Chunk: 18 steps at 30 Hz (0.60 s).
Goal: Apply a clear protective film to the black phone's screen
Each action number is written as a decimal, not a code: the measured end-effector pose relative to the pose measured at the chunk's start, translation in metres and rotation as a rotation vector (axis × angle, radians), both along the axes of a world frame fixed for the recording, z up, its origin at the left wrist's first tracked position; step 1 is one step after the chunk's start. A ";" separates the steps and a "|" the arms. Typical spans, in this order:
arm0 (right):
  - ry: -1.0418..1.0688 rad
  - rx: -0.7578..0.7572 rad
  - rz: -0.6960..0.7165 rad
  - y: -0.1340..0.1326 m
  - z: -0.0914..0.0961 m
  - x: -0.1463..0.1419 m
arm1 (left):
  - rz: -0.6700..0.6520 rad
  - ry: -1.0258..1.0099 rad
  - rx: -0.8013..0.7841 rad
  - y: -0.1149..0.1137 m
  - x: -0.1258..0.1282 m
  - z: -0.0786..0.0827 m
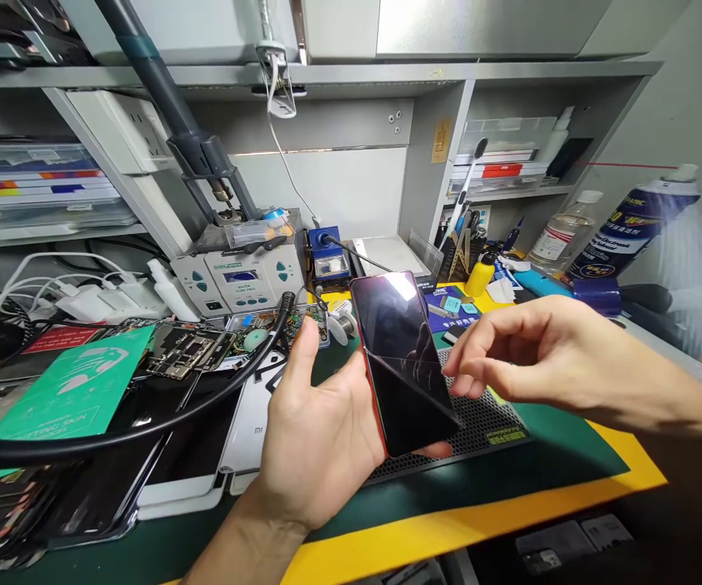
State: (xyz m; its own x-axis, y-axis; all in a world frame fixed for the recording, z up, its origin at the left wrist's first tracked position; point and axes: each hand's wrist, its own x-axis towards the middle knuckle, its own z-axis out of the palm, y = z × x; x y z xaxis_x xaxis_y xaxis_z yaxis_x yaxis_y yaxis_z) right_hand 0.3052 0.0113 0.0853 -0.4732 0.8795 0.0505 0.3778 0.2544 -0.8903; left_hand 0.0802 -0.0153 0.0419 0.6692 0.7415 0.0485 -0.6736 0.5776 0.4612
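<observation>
My left hand (318,435) cradles a red-framed smartphone (403,357) from beneath, screen up and dark, with the thumb raised at its left side. A thin clear film lies partly lifted across the screen's lower half. My right hand (527,353) hovers at the phone's right edge, fingertips pinched together near that film. What they grip is too thin to make out. Both hands are above a black perforated pad (491,426) on the green mat (546,455).
A soldering station (241,280), a blue unit (328,253), circuit boards (184,349) and a green card (74,390) sit at left. A thick black hose (144,431) curves across. A tool holder (464,252), yellow bottle (478,275), clear bottle (561,231) and spray can (631,223) stand at right.
</observation>
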 end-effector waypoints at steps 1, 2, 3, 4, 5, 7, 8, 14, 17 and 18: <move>0.013 -0.013 0.006 0.002 0.001 0.001 | -0.002 -0.003 -0.004 0.000 0.000 0.000; 0.022 -0.026 0.008 0.004 0.002 0.002 | -0.004 -0.003 -0.006 0.000 0.000 0.000; 0.029 -0.036 0.010 0.005 0.003 0.002 | -0.005 -0.001 -0.004 0.000 0.000 0.000; 0.035 -0.045 0.013 0.007 0.003 0.003 | -0.005 0.004 -0.002 0.001 0.000 0.000; 0.043 -0.053 0.018 0.008 0.003 0.004 | -0.005 0.010 0.001 0.001 0.000 -0.001; 0.062 -0.065 0.032 0.010 0.003 0.006 | -0.003 0.025 0.009 0.000 0.000 -0.002; 0.073 -0.069 0.038 0.011 0.004 0.007 | -0.002 0.035 0.017 0.000 0.000 -0.002; 0.137 -0.158 0.021 0.012 0.008 0.005 | -0.022 0.104 0.058 0.001 0.001 0.001; 0.180 -0.213 0.025 0.013 0.010 0.004 | -0.046 0.114 0.076 0.001 0.001 0.002; 0.192 -0.223 0.026 0.014 0.010 0.005 | -0.052 0.109 0.076 0.001 0.001 0.002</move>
State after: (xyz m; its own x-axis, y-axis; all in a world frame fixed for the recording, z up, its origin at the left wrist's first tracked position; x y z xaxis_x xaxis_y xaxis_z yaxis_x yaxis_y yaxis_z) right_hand 0.3098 0.0248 0.0955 -0.4962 0.8667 -0.0520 0.1926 0.0515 -0.9799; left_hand 0.0815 -0.0139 0.0443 0.7109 0.7028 0.0278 -0.5870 0.5711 0.5738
